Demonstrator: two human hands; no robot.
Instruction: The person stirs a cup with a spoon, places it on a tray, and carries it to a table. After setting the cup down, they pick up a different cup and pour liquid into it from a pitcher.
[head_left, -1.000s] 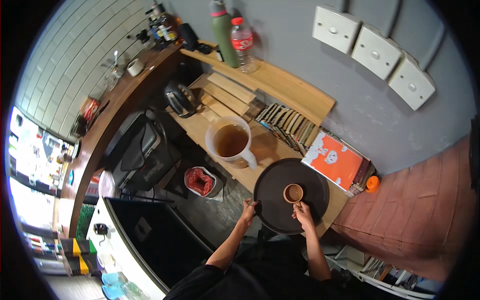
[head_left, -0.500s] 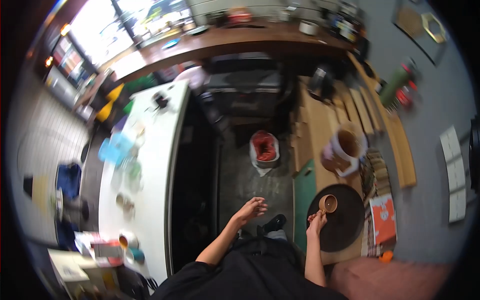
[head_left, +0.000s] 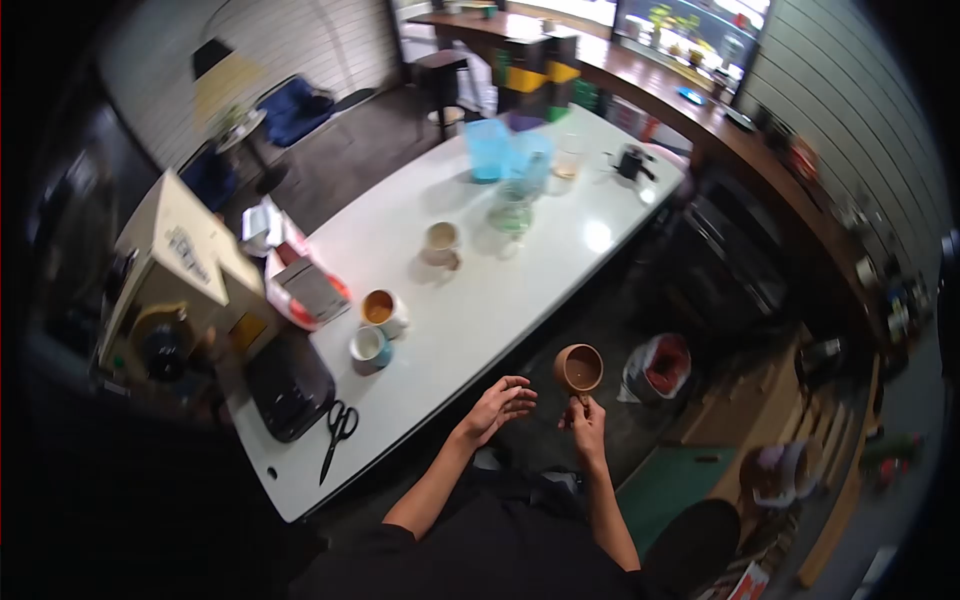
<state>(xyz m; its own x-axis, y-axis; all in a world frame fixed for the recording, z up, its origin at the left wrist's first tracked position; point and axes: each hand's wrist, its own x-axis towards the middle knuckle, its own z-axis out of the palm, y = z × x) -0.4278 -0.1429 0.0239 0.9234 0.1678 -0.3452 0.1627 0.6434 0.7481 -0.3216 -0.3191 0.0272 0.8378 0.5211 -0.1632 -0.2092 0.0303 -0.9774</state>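
Note:
A brown cup (head_left: 580,369) hangs in the air in front of me, its open top facing up and a dark hollow showing inside. My right hand (head_left: 585,420) grips it by the handle. Left of the cup, apart from it, my left hand (head_left: 500,408) is raised with fingers spread and nothing in it. Both hands are just off the near edge of the white table (head_left: 480,330). On that table stand a white cup with a brown inside (head_left: 380,308), a teal cup (head_left: 372,347) and a speckled mug (head_left: 441,243).
A coffee machine (head_left: 165,280) stands at the table's left end, beside black scissors (head_left: 339,438). Blue containers (head_left: 488,152) and glass vessels (head_left: 512,210) are farther back. A lined bin (head_left: 660,368) is on the floor. A dark round tray (head_left: 700,540) lies on the right-hand counter.
My view has swung left toward the white table. The brown cup, held in my right hand, has left its place over the dark tray and is now above the floor gap.

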